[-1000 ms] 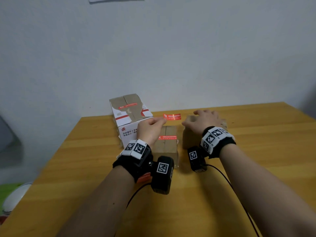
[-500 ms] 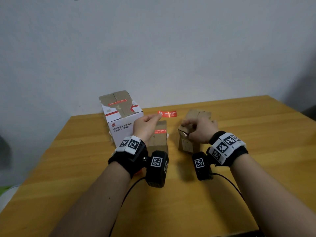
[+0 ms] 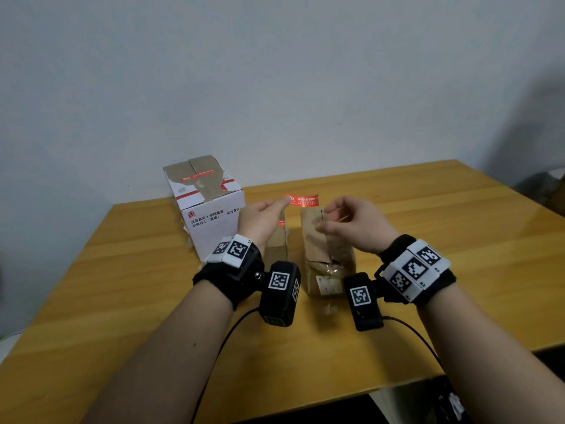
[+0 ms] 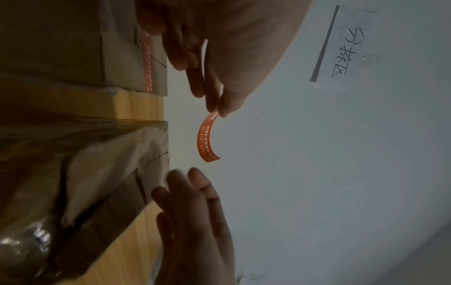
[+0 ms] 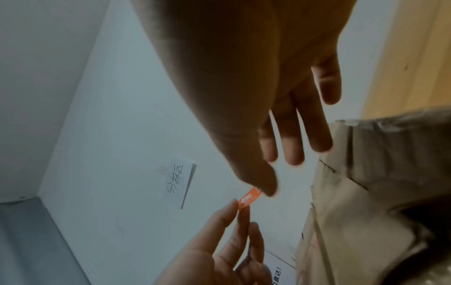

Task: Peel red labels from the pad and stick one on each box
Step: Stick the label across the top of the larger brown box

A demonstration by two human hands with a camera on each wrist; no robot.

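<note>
While the left hand point(image 3: 260, 217) is pinching one end of a red label point(image 3: 302, 200) between thumb and forefinger, the strip is running crosswise just above centre frame in the head view, its free end pointing toward the right hand point(image 3: 351, 224). That hand is hovering with fingers loosely spread and holding nothing; in the right wrist view its thumb tip looks to be at the label's free end, though actual contact is unclear. Directly below the label's free end, the unlabelled brown box point(image 3: 324, 249) is standing at centre frame, so the right hand is nearer to it. Left of it, a narrow brown box point(image 3: 276, 243) and the white box point(image 3: 208, 209) at upper left are each already wearing a red strip
</note>
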